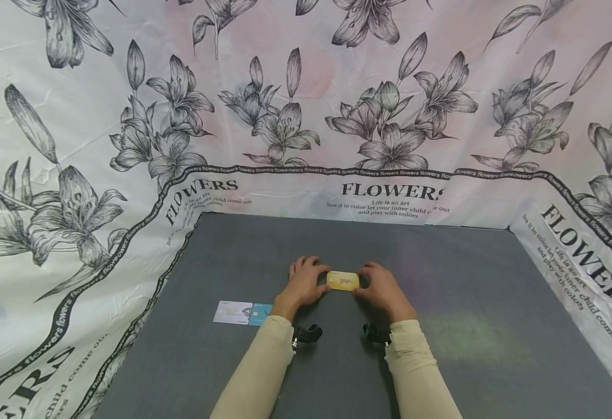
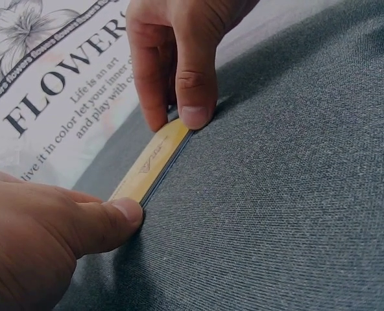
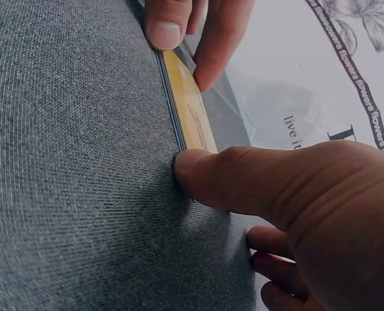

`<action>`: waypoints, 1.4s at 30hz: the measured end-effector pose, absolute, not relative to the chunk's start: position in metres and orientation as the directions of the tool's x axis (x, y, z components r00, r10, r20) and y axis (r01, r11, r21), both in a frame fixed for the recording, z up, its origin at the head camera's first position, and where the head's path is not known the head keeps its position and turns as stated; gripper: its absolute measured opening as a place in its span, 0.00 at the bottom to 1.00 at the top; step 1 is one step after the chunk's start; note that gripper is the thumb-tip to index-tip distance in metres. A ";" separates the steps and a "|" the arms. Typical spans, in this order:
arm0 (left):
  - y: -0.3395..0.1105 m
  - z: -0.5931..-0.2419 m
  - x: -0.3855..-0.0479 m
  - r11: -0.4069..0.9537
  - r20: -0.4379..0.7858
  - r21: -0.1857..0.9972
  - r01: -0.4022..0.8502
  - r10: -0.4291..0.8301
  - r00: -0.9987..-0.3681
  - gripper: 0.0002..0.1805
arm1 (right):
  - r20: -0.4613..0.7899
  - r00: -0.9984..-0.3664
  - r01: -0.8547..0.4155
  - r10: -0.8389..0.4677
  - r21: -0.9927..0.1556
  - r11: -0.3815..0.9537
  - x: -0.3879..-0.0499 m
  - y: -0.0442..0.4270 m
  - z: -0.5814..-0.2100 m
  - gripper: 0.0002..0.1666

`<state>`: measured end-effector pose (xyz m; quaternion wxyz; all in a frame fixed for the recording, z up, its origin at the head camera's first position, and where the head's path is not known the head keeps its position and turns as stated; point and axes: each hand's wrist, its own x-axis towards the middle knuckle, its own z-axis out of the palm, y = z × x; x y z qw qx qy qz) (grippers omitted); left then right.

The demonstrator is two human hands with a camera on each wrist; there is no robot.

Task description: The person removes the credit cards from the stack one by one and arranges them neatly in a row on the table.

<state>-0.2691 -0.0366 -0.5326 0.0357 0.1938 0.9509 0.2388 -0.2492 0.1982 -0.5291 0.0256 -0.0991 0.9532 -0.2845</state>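
A small stack of cards with a yellow card (image 1: 343,280) on top lies flat on the grey cloth-covered table (image 1: 337,372). Thin dark edges of the cards beneath show in the right wrist view. My left hand (image 1: 304,283) pinches the stack's left end between thumb and fingers. At the opposite end, my right hand (image 1: 384,289) grips it the same way, its thumb (image 3: 202,170) on the near corner. Faint lettering marks the yellow face.
Left of my left forearm, a white card (image 1: 232,312) and a blue card (image 1: 260,313) lie side by side, the blue one partly covered by the arm. White flower-printed sheeting (image 1: 295,195) borders the table at the back and sides.
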 end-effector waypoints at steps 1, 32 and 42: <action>-0.037 -0.533 -0.269 0.806 0.030 0.475 0.354 0.387 -0.922 0.26 | 0.009 -0.979 -0.176 -0.204 -0.547 0.818 -0.249 0.198 -0.529 0.29; -0.043 -0.540 -0.279 0.730 0.059 0.571 0.376 0.421 -0.905 0.25 | 0.024 -0.972 -0.206 -0.234 -0.571 0.794 -0.249 0.203 -0.521 0.32; -0.043 -0.516 -0.264 0.736 0.046 0.559 0.383 0.433 -0.900 0.25 | 0.038 -0.971 -0.216 -0.238 -0.572 0.791 -0.245 0.203 -0.516 0.32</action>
